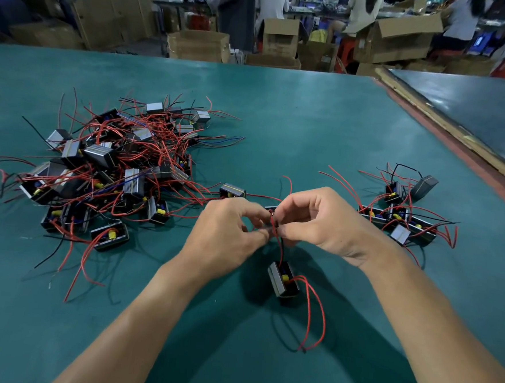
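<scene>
Above the green desk, the left hand and right hand meet fingertip to fingertip, both pinching the red wire that rises from a small black module. The module hangs just below the hands, over the desk. Left of the module lies a large tangled pile of modules; right of it, a smaller group.

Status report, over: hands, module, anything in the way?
Left hand, right hand both pinching the leads. Module below them, on its leads. Tangled pile left, small group right, neither blocking.
</scene>
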{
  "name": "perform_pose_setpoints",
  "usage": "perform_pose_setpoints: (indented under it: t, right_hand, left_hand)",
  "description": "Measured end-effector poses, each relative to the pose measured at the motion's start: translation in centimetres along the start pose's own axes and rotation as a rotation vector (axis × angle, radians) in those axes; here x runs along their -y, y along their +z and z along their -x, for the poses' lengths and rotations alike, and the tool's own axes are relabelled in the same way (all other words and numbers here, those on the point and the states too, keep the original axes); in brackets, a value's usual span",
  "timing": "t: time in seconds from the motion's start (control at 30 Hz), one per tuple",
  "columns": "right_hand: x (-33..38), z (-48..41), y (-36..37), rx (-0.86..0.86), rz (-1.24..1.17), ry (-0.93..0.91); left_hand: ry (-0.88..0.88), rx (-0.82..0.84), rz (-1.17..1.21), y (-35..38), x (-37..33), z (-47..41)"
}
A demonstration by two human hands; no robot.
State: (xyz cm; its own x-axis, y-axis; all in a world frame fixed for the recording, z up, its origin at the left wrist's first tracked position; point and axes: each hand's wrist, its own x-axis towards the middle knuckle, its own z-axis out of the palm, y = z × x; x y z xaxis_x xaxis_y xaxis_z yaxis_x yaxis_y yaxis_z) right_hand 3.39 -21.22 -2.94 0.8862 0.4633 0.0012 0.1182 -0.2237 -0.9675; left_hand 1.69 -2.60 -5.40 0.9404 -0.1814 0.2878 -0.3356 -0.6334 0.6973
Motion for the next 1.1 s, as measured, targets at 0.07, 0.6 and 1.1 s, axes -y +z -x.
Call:
perform_pose_setpoints:
  t: [0.07, 0.6, 1.1]
  right_hand:
    - [-0.01, 0.03, -0.06, -0.007, -0.011, -0.001]
    - [0.13, 0.17, 0.09, 0.006, 0.014, 0.006]
    - [-0.26, -0.17, 0.19, -0.056, 0.062, -0.06]
  left_hand:
    - [-0.011, -0.072, 0.04, -0.25, 0.14, -0.07]
    - [0.076, 0.002, 0.005, 0.14, 0.34, -0.04]
    - [0.041, -0.012, 0.077, 0.02, -0.25, -0.09]
